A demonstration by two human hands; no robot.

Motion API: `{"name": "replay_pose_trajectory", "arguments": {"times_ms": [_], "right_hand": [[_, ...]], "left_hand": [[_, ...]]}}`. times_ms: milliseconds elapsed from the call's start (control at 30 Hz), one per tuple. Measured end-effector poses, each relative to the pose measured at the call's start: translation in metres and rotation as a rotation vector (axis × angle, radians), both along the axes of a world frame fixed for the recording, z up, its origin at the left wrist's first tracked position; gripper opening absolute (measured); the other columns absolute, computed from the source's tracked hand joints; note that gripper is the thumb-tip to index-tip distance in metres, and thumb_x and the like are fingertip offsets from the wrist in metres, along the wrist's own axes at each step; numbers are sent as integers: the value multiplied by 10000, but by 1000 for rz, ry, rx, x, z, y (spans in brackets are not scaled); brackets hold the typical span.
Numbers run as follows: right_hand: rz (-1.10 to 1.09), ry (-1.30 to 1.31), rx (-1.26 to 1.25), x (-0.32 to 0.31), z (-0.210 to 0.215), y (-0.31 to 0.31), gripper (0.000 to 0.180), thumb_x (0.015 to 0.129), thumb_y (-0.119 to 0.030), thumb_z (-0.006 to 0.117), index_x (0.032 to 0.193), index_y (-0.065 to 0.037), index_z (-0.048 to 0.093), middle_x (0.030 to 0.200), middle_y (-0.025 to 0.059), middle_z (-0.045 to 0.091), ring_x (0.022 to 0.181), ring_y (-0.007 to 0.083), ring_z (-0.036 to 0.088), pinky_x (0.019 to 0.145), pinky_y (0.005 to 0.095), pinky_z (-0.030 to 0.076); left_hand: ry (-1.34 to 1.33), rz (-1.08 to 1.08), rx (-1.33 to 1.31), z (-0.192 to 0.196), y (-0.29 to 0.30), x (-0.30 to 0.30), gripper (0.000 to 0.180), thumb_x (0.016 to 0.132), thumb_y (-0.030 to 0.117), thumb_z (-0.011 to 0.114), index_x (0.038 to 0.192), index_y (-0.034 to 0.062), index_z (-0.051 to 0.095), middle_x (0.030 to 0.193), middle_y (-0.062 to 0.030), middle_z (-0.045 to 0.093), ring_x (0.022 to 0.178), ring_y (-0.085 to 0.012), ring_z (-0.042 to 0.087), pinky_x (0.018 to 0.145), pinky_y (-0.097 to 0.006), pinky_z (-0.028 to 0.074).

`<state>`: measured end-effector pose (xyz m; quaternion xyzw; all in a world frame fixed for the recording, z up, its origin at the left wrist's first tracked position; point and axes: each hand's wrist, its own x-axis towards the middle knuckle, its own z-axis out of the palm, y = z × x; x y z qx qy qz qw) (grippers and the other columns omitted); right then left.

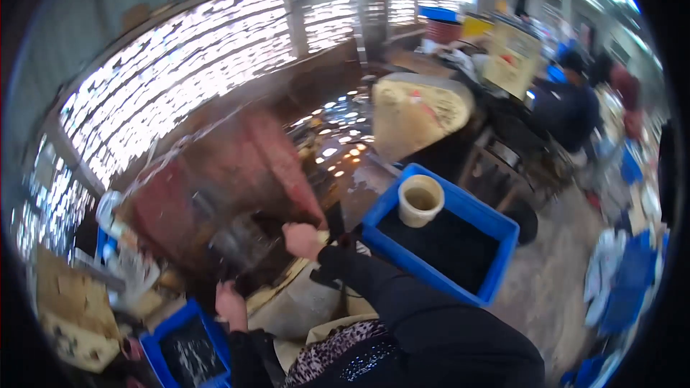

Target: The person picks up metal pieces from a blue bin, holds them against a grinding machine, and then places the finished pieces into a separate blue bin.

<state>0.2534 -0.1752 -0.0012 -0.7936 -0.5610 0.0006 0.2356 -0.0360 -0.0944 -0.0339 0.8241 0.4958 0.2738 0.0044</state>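
The left hand and right hand are both curling their fingers; whether they are gripping anything, I cannot tell. A red metal machine is standing just ahead of them. Right of the right hand, a blue crate is holding a cream bucket. Left of the left hand, a smaller blue crate is containing blurred pale streaks. Beyond the right hand, a rounded cream panel is standing.

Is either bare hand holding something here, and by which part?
Cannot be told: blur hides whether the curled right hand, near the boxy red metal machine, or the left hand grips anything.
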Motion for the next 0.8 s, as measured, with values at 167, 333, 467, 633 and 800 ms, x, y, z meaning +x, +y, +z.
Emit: {"name": "replay_pose_trajectory", "arguments": {"times_ms": [167, 333, 467, 633, 800], "right_hand": [[-57, -22, -59, 17, -10, 5, 153, 872, -183, 489, 898, -54, 569, 866, 173, 664, 792, 362, 672, 664, 487, 543], [15, -55, -48, 3, 0, 7, 157, 894, -207, 508, 895, -57, 554, 878, 182, 661, 806, 395, 655, 681, 523, 521], [30, -73, -37, 1, -2, 7, 182, 910, -232, 503, 898, -56, 546, 877, 195, 657, 807, 421, 642, 697, 533, 511], [-9, -70, -69, -4, 7, 3, 198, 911, -246, 511, 897, -52, 549, 872, 202, 658, 809, 425, 639, 707, 530, 507], [-17, -86, -94, -4, 10, 2, 200, 913, -245, 518, 903, -49, 551, 878, 202, 660, 812, 418, 648, 710, 524, 516]], "left_hand": [[-41, -18, 31, 27, -10, 19, 198, 763, 61, 554, 878, 143, 694, 891, -96, 619, 818, -325, 630, 685, -434, 511], [-86, 34, -78, 36, -12, 5, 168, 745, 69, 571, 845, 130, 692, 871, -91, 612, 787, -320, 634, 667, -431, 514], [-102, 20, -81, 33, -15, 1, 155, 751, 81, 572, 837, 129, 692, 869, -94, 609, 783, -312, 639, 664, -430, 518], [-101, 16, -97, 28, -14, 1, 147, 758, 92, 570, 833, 128, 691, 873, -100, 608, 787, -308, 642, 667, -426, 524], [-104, 22, -96, 30, -15, 3, 140, 757, 89, 566, 821, 123, 686, 872, -102, 604, 804, -306, 642, 673, -424, 527]]}}
